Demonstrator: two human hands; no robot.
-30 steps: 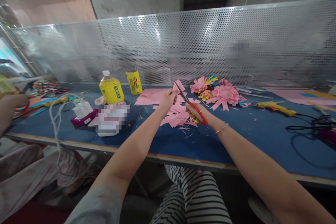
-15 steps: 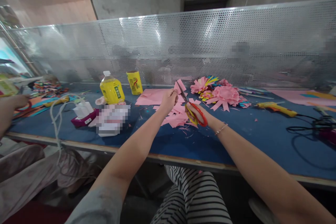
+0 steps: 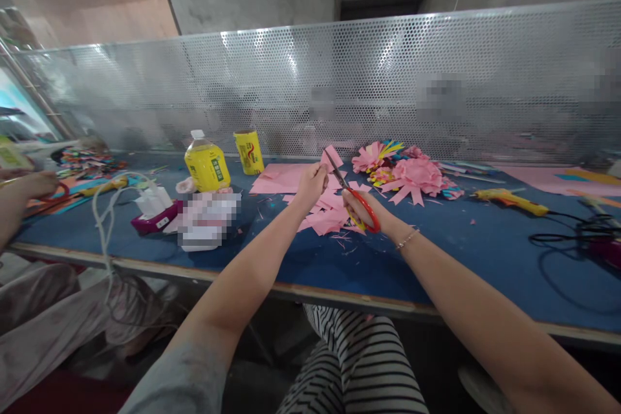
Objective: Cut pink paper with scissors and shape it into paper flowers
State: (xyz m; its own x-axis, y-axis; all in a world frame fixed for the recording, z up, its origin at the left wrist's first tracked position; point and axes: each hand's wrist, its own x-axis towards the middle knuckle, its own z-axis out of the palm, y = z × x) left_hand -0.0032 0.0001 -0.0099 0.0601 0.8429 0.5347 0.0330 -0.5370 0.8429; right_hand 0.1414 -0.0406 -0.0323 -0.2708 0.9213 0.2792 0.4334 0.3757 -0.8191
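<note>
Pinching a small piece of pink paper (image 3: 334,154) between closed thumb and finger, the left hand (image 3: 312,184) holds it up over the blue table (image 3: 276,268). The right hand (image 3: 361,208) curls around the red handles of the scissors (image 3: 359,197), whose blades point up and away, their tips overlapping the held paper in this view. Whether the blades are slightly parted or closed is hard to make out at this size. Cut pink scraps (image 3: 327,224) lie loose beneath the two hands, and larger pink sheets (image 3: 272,181) lie flat behind the left one. Pink paper flowers (image 3: 417,173) rest beyond the scissors, to the right.
</note>
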